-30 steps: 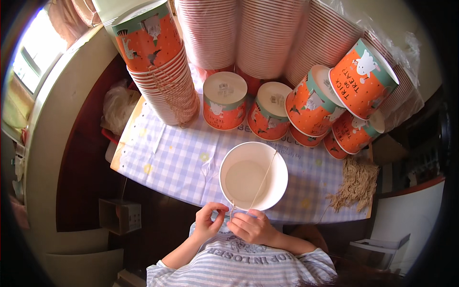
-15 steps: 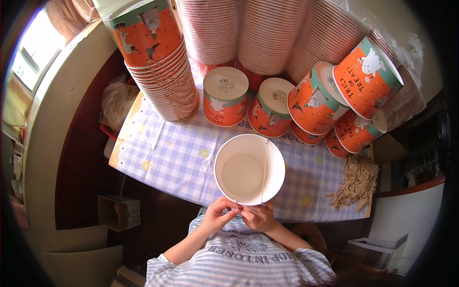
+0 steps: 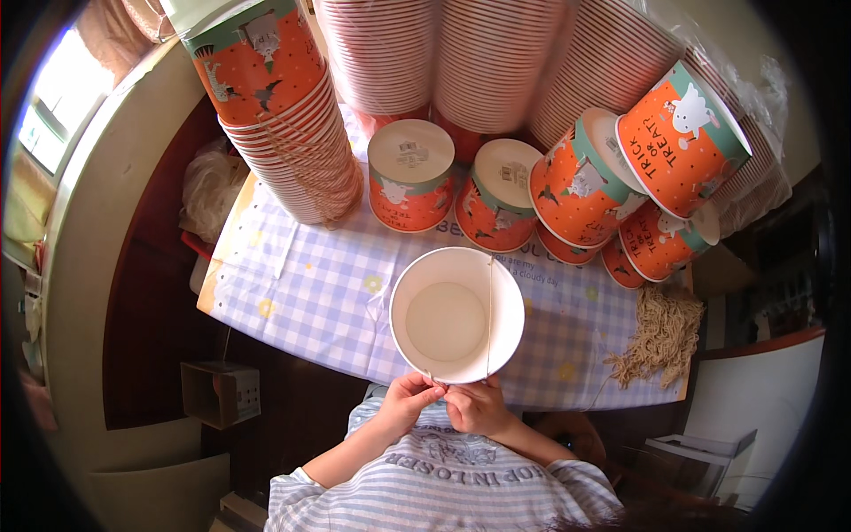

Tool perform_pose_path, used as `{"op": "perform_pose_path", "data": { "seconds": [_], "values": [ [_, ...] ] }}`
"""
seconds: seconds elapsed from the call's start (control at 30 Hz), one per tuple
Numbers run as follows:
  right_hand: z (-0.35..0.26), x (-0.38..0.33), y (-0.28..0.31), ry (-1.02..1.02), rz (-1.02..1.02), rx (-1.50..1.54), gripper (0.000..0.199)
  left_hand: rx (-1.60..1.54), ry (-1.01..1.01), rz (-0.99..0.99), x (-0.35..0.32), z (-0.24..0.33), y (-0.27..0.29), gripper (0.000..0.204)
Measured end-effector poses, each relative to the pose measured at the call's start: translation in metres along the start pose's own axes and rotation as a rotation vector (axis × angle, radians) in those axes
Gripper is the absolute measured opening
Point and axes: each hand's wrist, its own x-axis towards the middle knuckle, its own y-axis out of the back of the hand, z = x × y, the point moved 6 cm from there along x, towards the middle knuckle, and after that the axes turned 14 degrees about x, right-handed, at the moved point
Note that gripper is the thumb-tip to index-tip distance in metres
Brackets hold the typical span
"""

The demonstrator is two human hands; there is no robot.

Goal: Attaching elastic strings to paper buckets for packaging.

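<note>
I see a white paper bucket (image 3: pixel 456 315) held open side up at the near edge of the worktop (image 3: pixel 301 284), which is covered by a pale blue checked cloth. A thin string (image 3: pixel 488 310) runs straight across the bucket's mouth, from the far rim down to the near rim on its right side. The left hand (image 3: pixel 405 401) and the right hand (image 3: pixel 476 407) meet just under the near rim, both touching it. The left hand's fingers (image 3: pixel 429 383) are pinched together on the string end at the rim; the right hand's fingers are curled shut against the rim too, though I cannot tell exactly what they grip.

Beyond the bucket, two orange buckets with green bands (image 3: pixel 412 176) stand upside down on the cloth, side by side. To their right, more orange buckets (image 3: pixel 678 142) lie tipped over, leaning on each other. At the far left rises a tall nested stack of orange buckets (image 3: pixel 284 133), tilted toward me. Behind everything stand further stacks showing pale pink ribbed sides (image 3: pixel 443 53).

On the right end of the worktop, well apart from the hands, lies a bundle of tan strings (image 3: pixel 660 337). Left of the worktop a crumpled white plastic bag (image 3: pixel 208 186) rests on a dark surface, and lower down a small cardboard box (image 3: pixel 220 393) sits below the worktop's edge
</note>
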Motion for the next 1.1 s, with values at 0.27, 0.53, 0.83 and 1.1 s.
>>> {"op": "perform_pose_path", "data": {
  "seconds": [0.27,0.53,0.83,1.1],
  "values": [
    [0.002,-0.008,-0.004,0.052,-0.083,0.067,0.022,-0.201,-0.045,0.068,0.003,0.016,0.011,0.005],
    [0.004,0.014,0.01,-0.111,-0.081,-0.102,0.024,-0.023,0.108,0.06,0.006,0.036,0.009,0.003],
    [-0.002,0.003,-0.002,0.106,-0.227,-0.236,0.018,0.029,0.054,0.085,0.011,0.05,0.01,0.005],
    [-0.003,0.008,-0.004,0.145,-0.287,-0.206,0.015,0.406,-0.087,0.112,0.015,0.069,0.008,0.009]
  ]
}}
